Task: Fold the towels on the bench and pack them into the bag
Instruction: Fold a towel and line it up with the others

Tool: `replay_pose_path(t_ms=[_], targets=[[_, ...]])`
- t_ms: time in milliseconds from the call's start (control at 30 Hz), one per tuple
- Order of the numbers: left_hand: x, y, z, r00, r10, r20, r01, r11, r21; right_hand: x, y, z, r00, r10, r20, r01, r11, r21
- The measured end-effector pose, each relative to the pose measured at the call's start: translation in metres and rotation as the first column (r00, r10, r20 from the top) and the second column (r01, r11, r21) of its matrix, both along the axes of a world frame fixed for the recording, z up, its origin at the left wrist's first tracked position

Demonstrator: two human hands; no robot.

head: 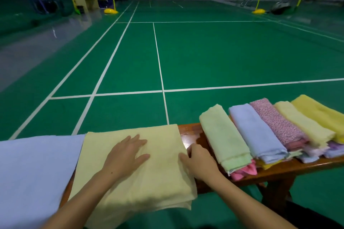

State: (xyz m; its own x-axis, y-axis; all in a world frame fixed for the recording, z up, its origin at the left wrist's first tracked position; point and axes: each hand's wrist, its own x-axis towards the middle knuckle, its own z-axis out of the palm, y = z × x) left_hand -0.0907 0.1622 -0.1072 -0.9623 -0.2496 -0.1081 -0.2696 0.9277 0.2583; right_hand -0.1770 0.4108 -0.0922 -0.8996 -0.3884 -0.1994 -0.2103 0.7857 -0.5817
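Observation:
A pale yellow towel (160, 176) lies folded in layers on the wooden bench (189, 135), its near edge hanging over the front. My left hand (126, 154) rests flat on its middle with straight fingers. My right hand (199, 160) grips the towel's right edge, thumb on top and fingers curled under. To the left lies a light blue towel (31, 173), spread out. On the right a row of folded towels overlaps: a light green one (223, 135), a blue one (255, 130), a pink patterned one (275, 121) and two yellow ones (305, 122). No bag is in view.
The bench stands on a green badminton court floor (204, 57) with white lines. Yellow net posts (111, 10) and nets are far back. More folded towels, a pink one (245, 171) among them, lie under the row on the right.

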Motion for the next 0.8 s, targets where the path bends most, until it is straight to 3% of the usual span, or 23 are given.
replay_pose_path(t_ms=[133, 233, 333, 433, 567, 667, 800], targets=[[-0.005, -0.006, -0.004, 0.994, 0.039, -0.098, -0.039, 0.999, 0.008, -0.003, -0.01, 0.004, 0.994, 0.02, 0.106, 0.005, 0.974, -0.226], [-0.007, 0.005, 0.005, 0.977, -0.081, -0.199, 0.086, 0.996, 0.019, 0.005, -0.01, 0.003, 0.973, 0.171, 0.156, -0.117, 0.945, -0.307], [-0.01, 0.018, 0.026, 0.962, -0.263, -0.075, 0.273, 0.934, 0.229, 0.016, -0.013, 0.007, 0.945, 0.322, 0.061, -0.29, 0.908, -0.303], [-0.01, 0.022, 0.034, 0.918, -0.396, 0.031, 0.38, 0.897, 0.226, 0.024, -0.013, 0.011, 0.901, 0.434, -0.012, -0.415, 0.853, -0.317], [-0.009, 0.012, 0.035, 0.943, -0.333, -0.001, 0.326, 0.921, 0.215, 0.031, -0.009, 0.015, 0.911, 0.409, 0.055, -0.364, 0.859, -0.359], [-0.006, 0.001, 0.037, 0.962, -0.256, -0.094, 0.273, 0.909, 0.314, 0.025, 0.001, 0.012, 0.92, 0.358, 0.161, -0.305, 0.91, -0.279], [0.003, -0.007, 0.04, 0.964, -0.197, -0.179, 0.256, 0.868, 0.426, 0.019, 0.006, 0.005, 0.898, 0.402, 0.177, -0.357, 0.903, -0.24]])
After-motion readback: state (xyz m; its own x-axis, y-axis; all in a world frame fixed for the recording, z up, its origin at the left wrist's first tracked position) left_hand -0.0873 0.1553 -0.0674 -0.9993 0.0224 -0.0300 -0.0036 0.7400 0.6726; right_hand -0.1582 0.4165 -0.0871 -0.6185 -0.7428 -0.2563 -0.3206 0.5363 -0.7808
